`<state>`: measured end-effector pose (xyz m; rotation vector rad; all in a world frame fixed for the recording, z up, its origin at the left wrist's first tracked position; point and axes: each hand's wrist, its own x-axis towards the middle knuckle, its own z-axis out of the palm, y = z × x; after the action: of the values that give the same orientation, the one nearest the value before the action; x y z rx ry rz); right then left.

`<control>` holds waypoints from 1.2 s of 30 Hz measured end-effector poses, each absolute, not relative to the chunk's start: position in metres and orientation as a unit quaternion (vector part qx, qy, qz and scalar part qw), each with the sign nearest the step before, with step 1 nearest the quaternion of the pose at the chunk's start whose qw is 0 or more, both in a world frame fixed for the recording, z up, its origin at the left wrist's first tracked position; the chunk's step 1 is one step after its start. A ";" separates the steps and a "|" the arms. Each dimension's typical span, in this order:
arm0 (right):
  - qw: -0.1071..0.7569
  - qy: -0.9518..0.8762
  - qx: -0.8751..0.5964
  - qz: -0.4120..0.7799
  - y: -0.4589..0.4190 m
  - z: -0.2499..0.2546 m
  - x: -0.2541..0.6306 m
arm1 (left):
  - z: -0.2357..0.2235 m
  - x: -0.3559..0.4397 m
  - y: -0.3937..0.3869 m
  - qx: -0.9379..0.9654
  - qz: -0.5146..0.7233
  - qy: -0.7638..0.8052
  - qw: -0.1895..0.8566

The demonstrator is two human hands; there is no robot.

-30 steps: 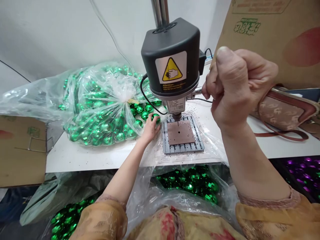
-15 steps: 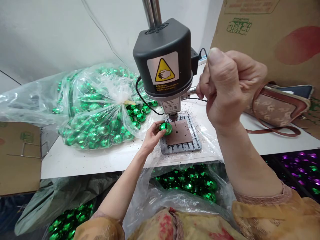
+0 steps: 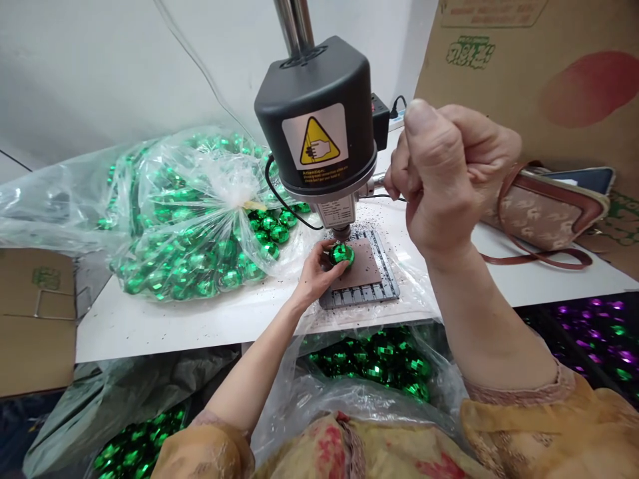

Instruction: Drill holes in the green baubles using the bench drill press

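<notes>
My left hand point(image 3: 318, 271) is closed on a shiny green faceted ball point(image 3: 342, 255), thumb and fingers at its sides. The ball sits over the brown board point(image 3: 367, 271) on the slotted metal base point(image 3: 387, 291), just below the chuck point(image 3: 341, 233) of a black-topped drill press point(image 3: 314, 113). Raised to the right of the machine, my right hand point(image 3: 444, 173) is curled into a fist around the press's feed lever point(image 3: 378, 181). Only a short metal part of that lever shows; the fingers hide the remainder.
A tied clear bag point(image 3: 184, 219) of green balls lies left on the white table point(image 3: 150, 326). More green balls point(image 3: 374, 356) fill an open bag at my lap. A handbag point(image 3: 544, 203) and cardboard point(image 3: 524, 80) stand right. Dark shavings dot the tabletop.
My left hand has brought the green ball rightward over the board, covering the hole there, under the chuck. My right hand stays at the lever. The whole view has shifted slightly.
</notes>
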<state>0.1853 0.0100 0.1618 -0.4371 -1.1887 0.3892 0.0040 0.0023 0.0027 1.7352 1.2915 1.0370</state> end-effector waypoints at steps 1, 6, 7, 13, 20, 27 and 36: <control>0.786 -0.554 -0.206 0.181 0.009 0.161 0.186 | 0.003 0.006 0.001 0.675 0.402 0.505 0.358; 0.788 -0.553 -0.206 0.173 0.006 0.164 0.185 | 0.003 0.018 -0.006 0.696 0.393 0.511 0.315; 0.790 -0.552 -0.206 0.170 0.006 0.165 0.185 | 0.002 0.020 -0.006 0.700 0.395 0.509 0.307; 0.800 -0.538 -0.220 0.149 0.007 0.160 0.183 | -0.002 0.021 -0.005 0.704 0.404 0.500 0.302; 0.813 -0.530 -0.205 0.129 -0.002 0.141 0.184 | -0.006 0.019 -0.004 0.703 0.405 0.497 0.308; 0.826 -0.537 -0.142 0.100 0.004 0.130 0.184 | -0.003 0.020 -0.005 0.706 0.407 0.507 0.281; 0.839 -0.539 -0.064 0.032 0.015 0.114 0.183 | -0.004 0.020 -0.006 0.712 0.410 0.501 0.271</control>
<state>0.1827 0.0149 0.1144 -0.1356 -1.1391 0.0666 0.0196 -0.0055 -0.0035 1.9176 1.3493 1.1050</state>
